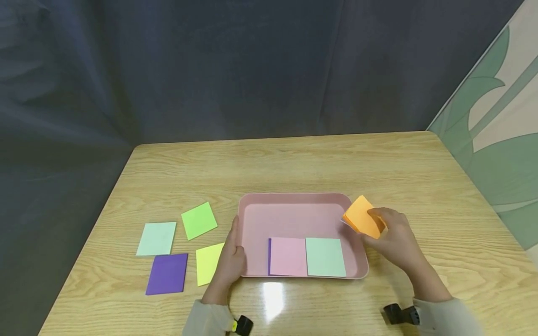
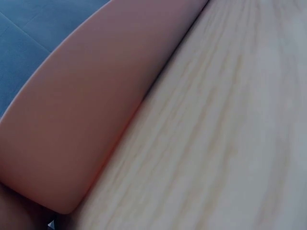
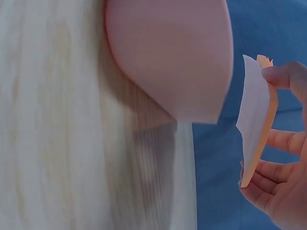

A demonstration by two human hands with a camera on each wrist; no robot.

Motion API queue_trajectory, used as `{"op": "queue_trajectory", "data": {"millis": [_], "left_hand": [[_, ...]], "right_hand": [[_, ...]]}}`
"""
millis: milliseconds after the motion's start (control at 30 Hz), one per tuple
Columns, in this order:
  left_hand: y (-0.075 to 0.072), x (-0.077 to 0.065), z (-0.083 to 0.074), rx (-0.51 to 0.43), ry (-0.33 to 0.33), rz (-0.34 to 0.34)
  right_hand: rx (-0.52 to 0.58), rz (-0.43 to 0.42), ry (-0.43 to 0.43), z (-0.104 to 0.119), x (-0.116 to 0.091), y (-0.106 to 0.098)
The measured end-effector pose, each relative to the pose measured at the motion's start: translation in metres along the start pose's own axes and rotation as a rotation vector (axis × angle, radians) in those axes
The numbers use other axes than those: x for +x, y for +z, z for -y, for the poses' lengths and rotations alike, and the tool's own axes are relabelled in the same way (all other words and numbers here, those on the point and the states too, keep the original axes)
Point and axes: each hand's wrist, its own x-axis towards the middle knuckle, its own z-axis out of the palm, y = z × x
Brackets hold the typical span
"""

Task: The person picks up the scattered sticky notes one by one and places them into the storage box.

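A pink tray (image 1: 290, 219) lies on the table. Along its near side are a pink sticky-note pad (image 1: 288, 256), a mint pad (image 1: 325, 257) and a purple edge peeking out beside the pink one. My left hand (image 1: 230, 261) rests against the tray's left side, its fingers extended along the wall. Over the tray's right rim, my right hand (image 1: 391, 235) pinches an orange sticky-note pad (image 1: 361, 215) between thumb and fingers. Seen from the right wrist, the orange pad (image 3: 266, 124) is held edge-on, with a pale sheet on one face.
Left of the tray lie a green square (image 1: 199, 220), a mint square (image 1: 157, 239), a purple square (image 1: 167, 274) and a yellow square (image 1: 208, 263), the last partly behind my left hand. A dark cloth (image 1: 252, 70) hangs behind the wooden table (image 1: 294, 163).
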Motion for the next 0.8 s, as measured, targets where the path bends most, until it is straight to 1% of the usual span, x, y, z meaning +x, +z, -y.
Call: {"op": "queue_trajectory", "data": {"millis": [200,367,633,800], "left_hand": [[0.000,-0.001,0.000,0.001,-0.009,0.000],[0.001,0.000,0.000,0.000,-0.003,-0.002],[0.001,0.000,0.001,-0.018,-0.007,0.001],[0.001,0.000,0.001,-0.017,-0.015,0.002]], "right_hand": [[0.023,0.007,-0.108,0.008,0.001,0.013],[0.031,0.024,-0.183,0.015,0.002,0.024],[-0.029,0.063,-0.291,0.021,0.000,0.040],[-0.065,0.118,-0.320,0.023,-0.002,0.045]]}}
